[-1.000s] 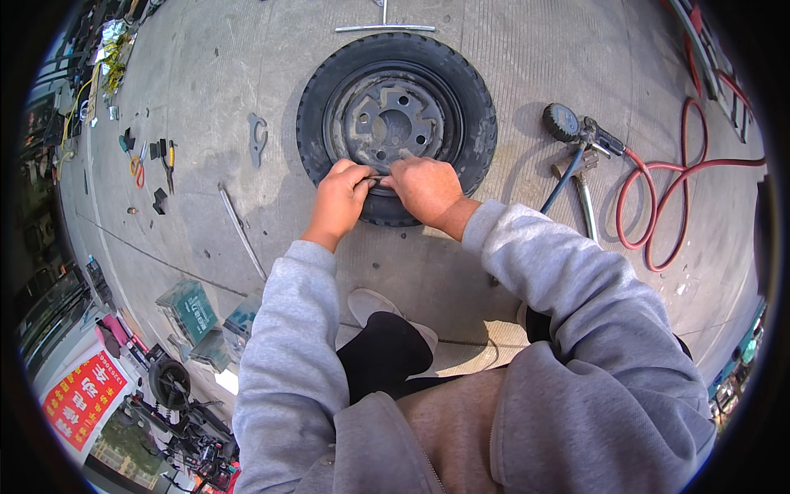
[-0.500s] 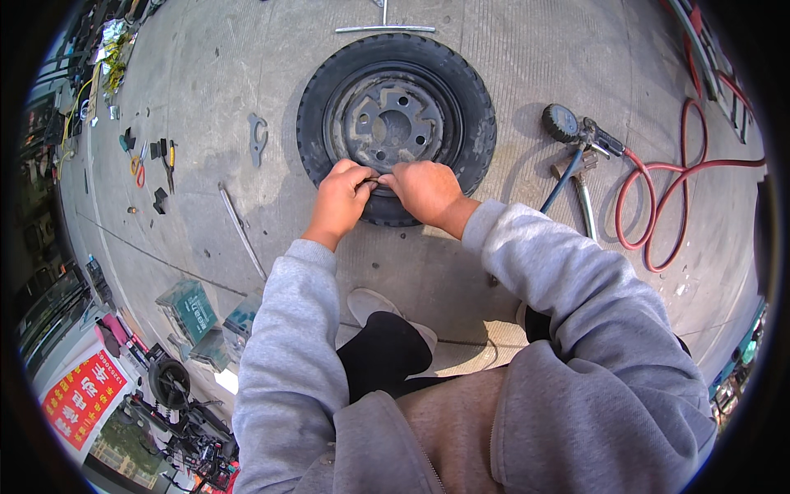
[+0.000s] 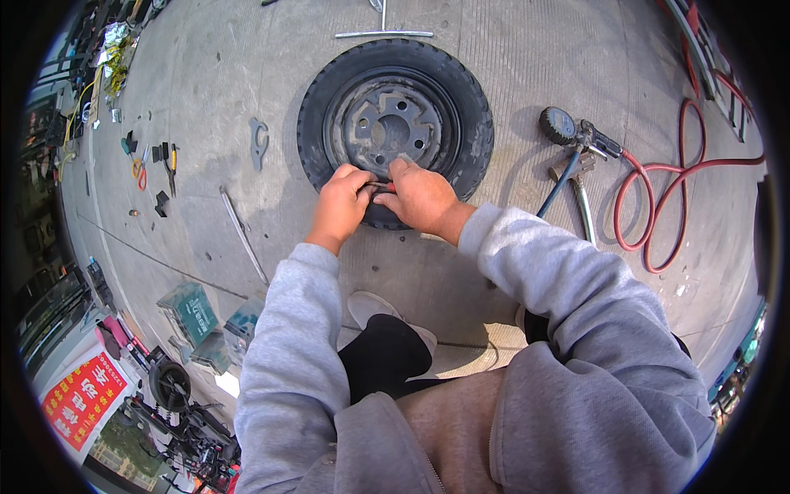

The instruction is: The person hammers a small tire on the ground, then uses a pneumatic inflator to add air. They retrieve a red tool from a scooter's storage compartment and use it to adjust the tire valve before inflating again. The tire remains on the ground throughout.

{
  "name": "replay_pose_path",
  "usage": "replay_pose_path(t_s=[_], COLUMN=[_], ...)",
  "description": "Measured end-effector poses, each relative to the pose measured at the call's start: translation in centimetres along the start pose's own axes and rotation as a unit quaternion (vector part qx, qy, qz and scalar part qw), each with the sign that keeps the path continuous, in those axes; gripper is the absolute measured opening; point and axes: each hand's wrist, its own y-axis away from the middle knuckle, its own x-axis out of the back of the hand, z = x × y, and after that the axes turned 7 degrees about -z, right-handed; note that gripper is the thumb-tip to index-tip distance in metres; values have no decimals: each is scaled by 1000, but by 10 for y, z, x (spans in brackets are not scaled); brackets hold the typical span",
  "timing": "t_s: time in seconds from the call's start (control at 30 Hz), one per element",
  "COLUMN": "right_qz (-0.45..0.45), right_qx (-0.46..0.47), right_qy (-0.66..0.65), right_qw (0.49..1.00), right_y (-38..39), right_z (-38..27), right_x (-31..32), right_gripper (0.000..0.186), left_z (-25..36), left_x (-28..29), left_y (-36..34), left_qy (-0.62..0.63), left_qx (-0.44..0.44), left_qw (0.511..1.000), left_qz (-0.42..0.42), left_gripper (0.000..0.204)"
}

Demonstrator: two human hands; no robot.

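A small black tyre on a dark steel rim lies flat on the concrete in front of me. My left hand and my right hand press together on its near edge, fingers curled around a small dark part with a bit of red showing between them. What that part is stays hidden by the fingers. Grey sleeves cover both forearms.
An air gauge with a red coiled hose lies right of the tyre, beside a wrench. A cross wrench lies beyond it. A metal bar, a bracket, hand tools and green boxes sit left.
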Motion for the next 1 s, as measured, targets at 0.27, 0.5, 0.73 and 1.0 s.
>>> replay_pose_path(t_s=[0.27, 0.5, 0.73, 1.0], right_qz=[-22, 80, 40, 48], right_qx=[21, 32, 6, 96], right_qy=[85, 1, 22, 154], right_qw=[996, 996, 999, 982], right_y=[-4, -1, -5, -2], right_z=[6, 5, 5, 10], right_x=[1, -6, -9, -13], right_gripper=[31, 29, 30, 32], left_z=[3, 0, -9, -8], left_x=[-7, -5, -8, -8], left_y=[0, 2, 0, 0], left_qy=[-106, -196, -184, -186], left_qx=[-23, -45, -91, -115], left_qw=[992, 975, 973, 971], left_qz=[60, 90, 104, 97], left_gripper=[16, 14, 10, 12])
